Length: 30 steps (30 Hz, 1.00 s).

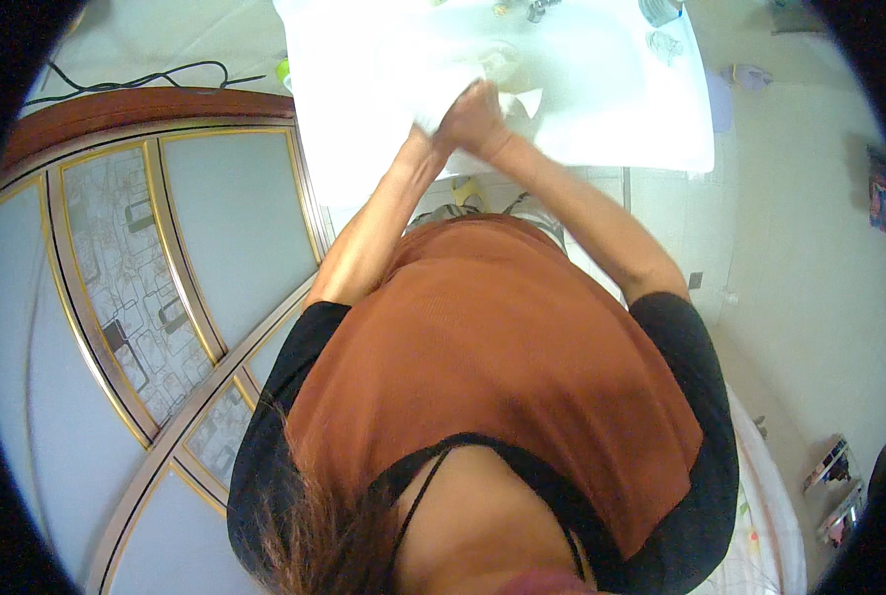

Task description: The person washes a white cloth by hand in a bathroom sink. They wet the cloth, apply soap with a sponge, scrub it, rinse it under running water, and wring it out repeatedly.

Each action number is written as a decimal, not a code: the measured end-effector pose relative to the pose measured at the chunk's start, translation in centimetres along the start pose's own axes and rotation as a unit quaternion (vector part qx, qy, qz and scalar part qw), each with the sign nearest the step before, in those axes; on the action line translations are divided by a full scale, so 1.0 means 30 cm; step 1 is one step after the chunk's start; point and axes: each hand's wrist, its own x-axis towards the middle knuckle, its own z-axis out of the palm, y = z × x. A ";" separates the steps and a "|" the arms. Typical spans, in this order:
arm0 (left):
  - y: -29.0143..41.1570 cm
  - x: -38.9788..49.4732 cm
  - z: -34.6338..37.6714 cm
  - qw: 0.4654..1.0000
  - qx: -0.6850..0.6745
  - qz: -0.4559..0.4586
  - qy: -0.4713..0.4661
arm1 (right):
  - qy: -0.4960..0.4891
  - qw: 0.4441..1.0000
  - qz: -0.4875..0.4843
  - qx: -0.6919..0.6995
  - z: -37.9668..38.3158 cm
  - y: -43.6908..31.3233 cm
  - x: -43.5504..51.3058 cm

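Both hands meet over the front part of a white washbasin (629, 137). My right hand (478, 119) is closed in a fist around what looks like a white cloth (523, 105), one pointed corner of which sticks out beside it. My left hand (429, 143) is against the right one, blurred and partly lost in the glare, so its fingers cannot be made out. Behind the hands, a pale, rounded thing (498, 59) lies in the bowl. A metal tap (539, 9) stands at the basin's far edge.
A clear cup or jar (658, 10) stands at the basin's far right corner, near a crumpled, see-through item (664, 46). Framed door panels (234, 201) rise close on the left, with a black cable (153, 78) beyond. A tiled wall (792, 223) is on the right.
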 end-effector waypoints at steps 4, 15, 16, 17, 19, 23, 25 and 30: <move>0.005 0.029 0.013 0.992 0.095 -0.055 0.064 | 0.062 0.979 0.177 0.075 0.034 0.018 0.031; 0.009 0.008 -0.008 0.998 0.052 0.042 0.012 | -0.248 0.930 0.230 0.143 -0.001 0.138 0.054; 0.013 0.015 -0.008 0.999 0.029 0.034 -0.001 | -0.256 0.933 0.218 0.128 0.013 0.138 0.051; 0.016 0.024 -0.005 0.999 0.009 0.026 0.027 | -0.263 0.935 0.208 0.111 0.036 0.124 0.055; 0.027 0.034 -0.002 0.997 0.047 -0.058 0.035 | -0.199 0.960 0.193 0.047 0.087 0.084 0.063; 0.053 0.033 -0.003 0.993 0.107 0.040 -0.027 | 0.350 0.934 0.065 -0.041 0.117 0.008 0.107; 0.055 0.033 0.002 0.996 0.079 0.039 -0.011 | 0.141 0.985 0.101 -0.004 0.052 -0.002 0.110; 0.047 0.036 -0.003 0.996 0.076 0.042 0.020 | 0.098 0.977 0.128 0.143 -0.151 -0.030 0.078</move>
